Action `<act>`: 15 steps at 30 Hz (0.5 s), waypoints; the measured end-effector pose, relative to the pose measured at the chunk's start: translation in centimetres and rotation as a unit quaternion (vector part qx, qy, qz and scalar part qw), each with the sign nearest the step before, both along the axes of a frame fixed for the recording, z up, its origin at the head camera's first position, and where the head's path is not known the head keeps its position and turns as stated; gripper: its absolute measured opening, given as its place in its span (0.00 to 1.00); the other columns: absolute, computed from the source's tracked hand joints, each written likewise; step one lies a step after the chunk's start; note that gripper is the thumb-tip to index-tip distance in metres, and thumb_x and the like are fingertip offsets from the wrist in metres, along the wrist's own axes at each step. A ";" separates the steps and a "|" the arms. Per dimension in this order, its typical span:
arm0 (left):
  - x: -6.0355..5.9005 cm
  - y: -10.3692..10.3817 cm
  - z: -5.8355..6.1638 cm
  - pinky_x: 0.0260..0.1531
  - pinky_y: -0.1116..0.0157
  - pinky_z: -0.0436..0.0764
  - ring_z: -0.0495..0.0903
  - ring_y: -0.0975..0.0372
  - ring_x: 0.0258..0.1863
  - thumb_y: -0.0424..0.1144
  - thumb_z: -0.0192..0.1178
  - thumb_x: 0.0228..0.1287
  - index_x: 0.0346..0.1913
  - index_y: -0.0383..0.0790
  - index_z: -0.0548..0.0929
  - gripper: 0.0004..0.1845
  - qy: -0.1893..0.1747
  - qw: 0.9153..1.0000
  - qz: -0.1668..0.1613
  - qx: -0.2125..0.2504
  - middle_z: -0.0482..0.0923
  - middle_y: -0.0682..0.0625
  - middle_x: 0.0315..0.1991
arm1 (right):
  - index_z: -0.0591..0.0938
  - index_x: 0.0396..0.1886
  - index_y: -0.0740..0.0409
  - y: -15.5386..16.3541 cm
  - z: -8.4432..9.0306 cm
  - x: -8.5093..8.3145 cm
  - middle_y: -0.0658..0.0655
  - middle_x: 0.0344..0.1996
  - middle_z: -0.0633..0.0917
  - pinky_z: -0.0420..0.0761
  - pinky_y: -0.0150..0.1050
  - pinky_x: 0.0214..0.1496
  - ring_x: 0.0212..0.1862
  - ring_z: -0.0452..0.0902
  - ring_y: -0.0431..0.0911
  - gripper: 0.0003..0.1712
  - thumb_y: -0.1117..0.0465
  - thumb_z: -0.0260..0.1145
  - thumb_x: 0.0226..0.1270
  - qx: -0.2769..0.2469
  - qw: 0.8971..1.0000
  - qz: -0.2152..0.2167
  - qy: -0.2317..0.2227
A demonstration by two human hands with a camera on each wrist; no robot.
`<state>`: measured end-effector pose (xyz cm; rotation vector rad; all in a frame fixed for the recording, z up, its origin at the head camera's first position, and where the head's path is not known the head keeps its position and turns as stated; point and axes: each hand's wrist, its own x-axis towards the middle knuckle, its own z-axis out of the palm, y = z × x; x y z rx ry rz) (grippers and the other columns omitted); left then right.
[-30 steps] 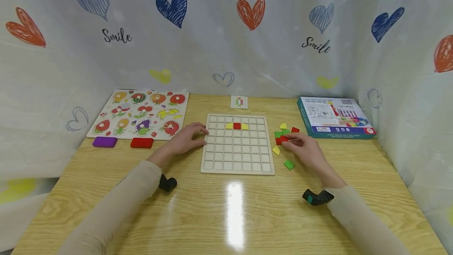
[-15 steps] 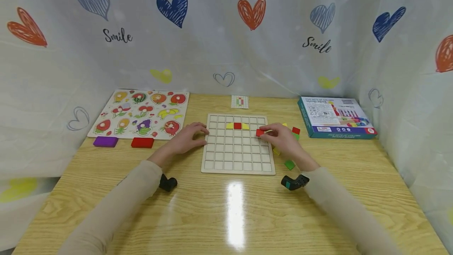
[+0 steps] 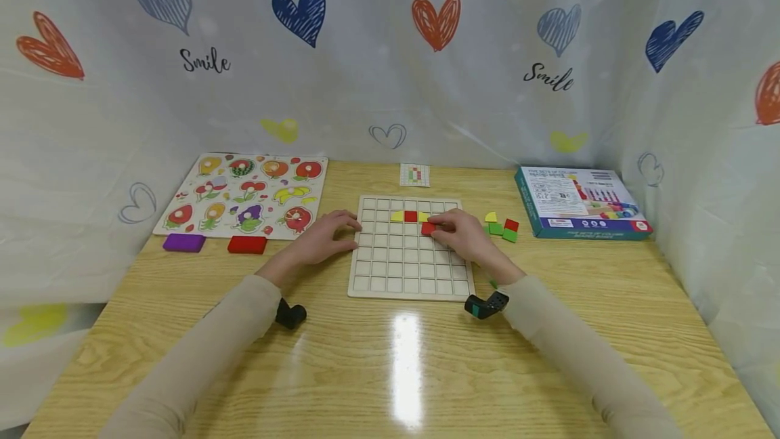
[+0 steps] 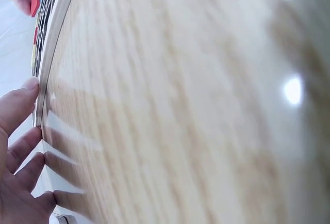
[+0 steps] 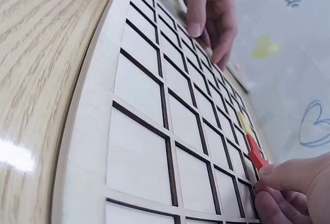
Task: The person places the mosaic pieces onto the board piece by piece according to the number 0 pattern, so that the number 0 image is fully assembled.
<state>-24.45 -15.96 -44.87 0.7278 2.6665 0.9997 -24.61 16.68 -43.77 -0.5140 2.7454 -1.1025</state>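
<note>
A wooden grid board (image 3: pixel 395 269) lies in the middle of the table. In one of its upper rows a red square tile (image 3: pixel 411 216) sits between two yellow quarter-round tiles (image 3: pixel 397 216). My right hand (image 3: pixel 466 232) pinches another red square tile (image 3: pixel 428 229) between thumb and fingers, just below the right yellow one. In the right wrist view, this held tile (image 5: pixel 257 159) is tilted close over the cells. My left hand (image 3: pixel 323 239) rests at the board's left edge, its thumb and fingertips against the side in the left wrist view, fingers spread.
Loose green tiles (image 3: pixel 495 229), a red tile (image 3: pixel 511 225) and a yellow one (image 3: pixel 490 217) lie right of the board. Behind it is a small pattern card (image 3: pixel 414 175). A fruit puzzle (image 3: pixel 244 196), purple block (image 3: pixel 184 242) and red block (image 3: pixel 246 244) are left; a box (image 3: pixel 581 202) stands right.
My right hand has taken a red square tile from the loose pile and carried it left over the board. The left hand has stayed at the board's edge.
</note>
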 end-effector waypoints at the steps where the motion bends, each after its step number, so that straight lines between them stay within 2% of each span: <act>1: 0.0 0.0 0.0 0.70 0.46 0.55 0.61 0.46 0.69 0.40 0.64 0.67 0.56 0.40 0.79 0.17 0.001 1.000 -0.001 0.001 0.67 0.40 0.67 | 0.81 0.59 0.60 0.0 0.0 0.0 0.62 0.56 0.79 0.76 0.50 0.57 0.55 0.77 0.55 0.20 0.61 0.66 0.68 -0.001 1.000 -0.002 -0.003; 7: 0.0 0.0 0.1 0.69 0.46 0.57 0.62 0.46 0.69 0.40 0.64 0.67 0.56 0.39 0.79 0.17 0.004 1.000 -0.003 0.001 0.67 0.39 0.67 | 0.81 0.59 0.58 -0.2 0.3 -0.3 0.60 0.56 0.79 0.78 0.48 0.55 0.54 0.78 0.52 0.20 0.61 0.65 0.69 -0.014 0.999 -0.019 -0.029; 15: 0.2 0.1 0.2 0.69 0.46 0.56 0.61 0.46 0.69 0.40 0.63 0.67 0.56 0.39 0.79 0.17 -0.001 1.000 0.001 -0.003 0.66 0.39 0.67 | 0.82 0.57 0.57 -0.4 0.2 -0.6 0.59 0.56 0.80 0.78 0.47 0.55 0.53 0.78 0.52 0.18 0.61 0.66 0.68 -0.008 0.999 -0.027 -0.039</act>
